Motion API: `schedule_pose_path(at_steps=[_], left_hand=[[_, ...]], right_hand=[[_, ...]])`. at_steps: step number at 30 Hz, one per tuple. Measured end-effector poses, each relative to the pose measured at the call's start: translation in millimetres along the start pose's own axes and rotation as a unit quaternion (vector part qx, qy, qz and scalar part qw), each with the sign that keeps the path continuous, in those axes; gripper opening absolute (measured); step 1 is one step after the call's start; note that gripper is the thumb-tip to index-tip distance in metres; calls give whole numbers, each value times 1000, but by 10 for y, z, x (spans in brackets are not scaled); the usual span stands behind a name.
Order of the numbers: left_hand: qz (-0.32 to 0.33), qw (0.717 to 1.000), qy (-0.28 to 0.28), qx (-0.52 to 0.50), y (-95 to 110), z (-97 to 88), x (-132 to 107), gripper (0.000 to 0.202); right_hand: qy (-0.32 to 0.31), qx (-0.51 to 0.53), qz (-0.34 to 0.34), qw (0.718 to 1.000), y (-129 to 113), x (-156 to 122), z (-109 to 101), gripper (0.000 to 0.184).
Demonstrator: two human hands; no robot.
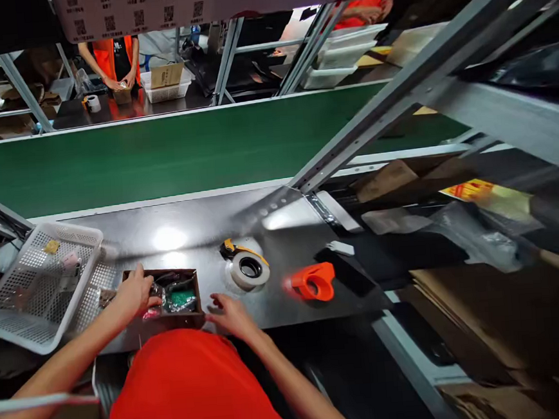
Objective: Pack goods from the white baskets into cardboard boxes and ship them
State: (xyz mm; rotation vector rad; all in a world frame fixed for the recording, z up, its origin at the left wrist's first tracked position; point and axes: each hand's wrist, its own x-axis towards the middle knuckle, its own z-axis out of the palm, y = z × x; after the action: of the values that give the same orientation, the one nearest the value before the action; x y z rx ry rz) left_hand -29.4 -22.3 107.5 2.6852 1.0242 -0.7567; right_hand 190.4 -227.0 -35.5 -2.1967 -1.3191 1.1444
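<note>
A small open cardboard box (198, 287) lies on the metal table with clear plastic bags inside, one holding a green item (182, 298). My left hand (135, 292) is over the box's left end, its fingers slightly apart and reaching onto the contents; the fingertips are partly hidden. Beside the box's right end is my right hand (232, 314), fingers apart and nothing in them. Its fingertips are close to the box corner; whether they touch it I cannot tell. Right of the box sits a tape dispenser with a roll of clear tape (250, 268).
A white perforated basket (45, 341) with a few small packets stands at the left. An orange plastic holder (317, 282) and a dark flat device (350, 278) lie right. Beyond the table runs a green conveyor belt (159, 157). Flattened cardboard (485, 309) is stacked right. A co-worker (115, 61) handles a box opposite.
</note>
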Motion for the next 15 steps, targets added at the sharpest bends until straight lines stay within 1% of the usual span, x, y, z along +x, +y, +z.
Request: schedule_pose_path(at_steps=[1, 2, 4, 5, 6, 7, 8, 9, 10, 11, 13, 14, 15], left_hand=[[-16, 1000, 11, 4, 14, 40, 60, 45], [-29, 999, 22, 7, 30, 79, 109, 44], [-28, 999, 33, 13, 55, 148, 157, 39], [-12, 999, 35, 15, 60, 174, 152, 36], [9, 999, 36, 18, 57, 193, 132, 33], [28, 999, 37, 18, 47, 207, 103, 31], [36, 999, 34, 13, 31, 218, 74, 29], [31, 999, 27, 0, 9, 227, 51, 29], [16, 1000, 11, -19, -12, 238, 41, 31], [-5, 999, -13, -39, -28, 253, 47, 33], [-41, 994, -67, -70, -30, 300, 109, 38], [-51, 992, -86, -79, -12, 330, 161, 40], [-56, 990, -97, -84, 17, 361, 219, 41]], right_hand=[[-34, -16, -11, 999, 22, 20, 170, 55], [-51, -30, -24, 998, 14, 47, 322, 57], [-61, -57, -39, 996, -45, 113, 532, 47], [-61, -66, -41, 995, -74, 145, 578, 38], [-60, -70, -42, 995, -89, 170, 579, 30], [-57, -72, -44, 995, -85, 185, 537, 24], [-50, -71, -43, 995, -61, 185, 454, 20], [-39, -69, -41, 996, -23, 169, 335, 17], [-23, -65, -38, 997, 19, 137, 188, 15], [-6, -62, -34, 997, 50, 93, 19, 18], [42, -41, -47, 997, 23, -5, -341, 33], [68, -26, -71, 995, -58, -43, -507, 41], [89, -14, -106, 990, -189, -64, -648, 47]])
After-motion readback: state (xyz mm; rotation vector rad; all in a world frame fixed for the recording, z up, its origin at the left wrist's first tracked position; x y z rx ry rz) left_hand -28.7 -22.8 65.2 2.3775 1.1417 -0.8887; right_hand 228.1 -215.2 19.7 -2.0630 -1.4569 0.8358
